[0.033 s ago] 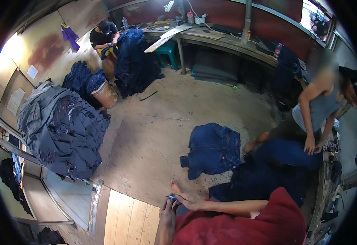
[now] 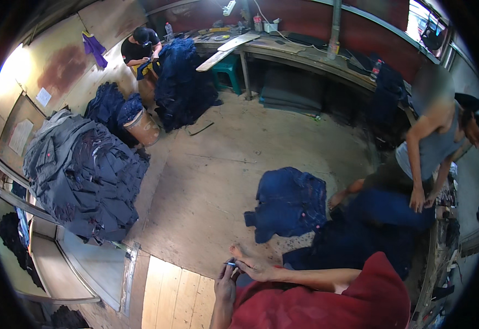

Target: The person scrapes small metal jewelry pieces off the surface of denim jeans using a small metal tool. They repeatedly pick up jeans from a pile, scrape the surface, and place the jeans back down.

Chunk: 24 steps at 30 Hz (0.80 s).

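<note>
My left hand (image 2: 226, 283) and my right hand (image 2: 255, 268) are close together at the lower middle, in front of my lap. Between their fingertips sits a small, thin, pale blue-white object (image 2: 230, 264), too small to name. The fingers of both hands are closed around it. Just beyond, my bare foot (image 2: 236, 251) shows. A folded dark blue denim garment (image 2: 289, 203) lies on the floor ahead to the right, with a darker heap of denim (image 2: 354, 244) beside it. Neither hand touches these garments.
Left stands a large pile of dark grey garments (image 2: 86, 175). Beyond it are a brown drum (image 2: 142, 129) and a denim heap (image 2: 182, 82) beside a seated person (image 2: 136, 52). At right another person (image 2: 434, 137) bends over denim. A cluttered bench (image 2: 283, 48) lines the back wall.
The whole view has shifted very slightly. The person at right has moved a little, hands still low over the denim. My hands keep their pose around the small object.
</note>
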Motion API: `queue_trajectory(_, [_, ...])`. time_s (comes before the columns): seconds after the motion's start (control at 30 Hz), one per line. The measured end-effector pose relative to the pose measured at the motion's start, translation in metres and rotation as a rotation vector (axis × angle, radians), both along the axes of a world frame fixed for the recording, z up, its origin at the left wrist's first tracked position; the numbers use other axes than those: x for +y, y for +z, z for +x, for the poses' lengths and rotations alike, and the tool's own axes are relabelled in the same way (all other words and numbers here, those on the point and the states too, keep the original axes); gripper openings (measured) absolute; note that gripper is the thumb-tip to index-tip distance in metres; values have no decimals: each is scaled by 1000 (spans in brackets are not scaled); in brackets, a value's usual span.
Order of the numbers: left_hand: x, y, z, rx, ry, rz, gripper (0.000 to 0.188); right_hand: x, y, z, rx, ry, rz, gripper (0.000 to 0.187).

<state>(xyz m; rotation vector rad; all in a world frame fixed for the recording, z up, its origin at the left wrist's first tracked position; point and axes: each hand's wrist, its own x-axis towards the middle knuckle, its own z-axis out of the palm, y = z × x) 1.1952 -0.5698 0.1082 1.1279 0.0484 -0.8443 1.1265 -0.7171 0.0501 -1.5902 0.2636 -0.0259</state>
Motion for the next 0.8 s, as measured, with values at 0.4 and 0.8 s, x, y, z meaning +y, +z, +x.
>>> queue_trajectory(0.4, [-154, -10, 403, -87, 167, 68, 29, -204, 22, 278, 287, -251, -56, 41])
queue_trajectory(0.8, [-189, -207, 658, 163, 336, 768, 29, -522, 43, 586, 209, -279, -164, 48])
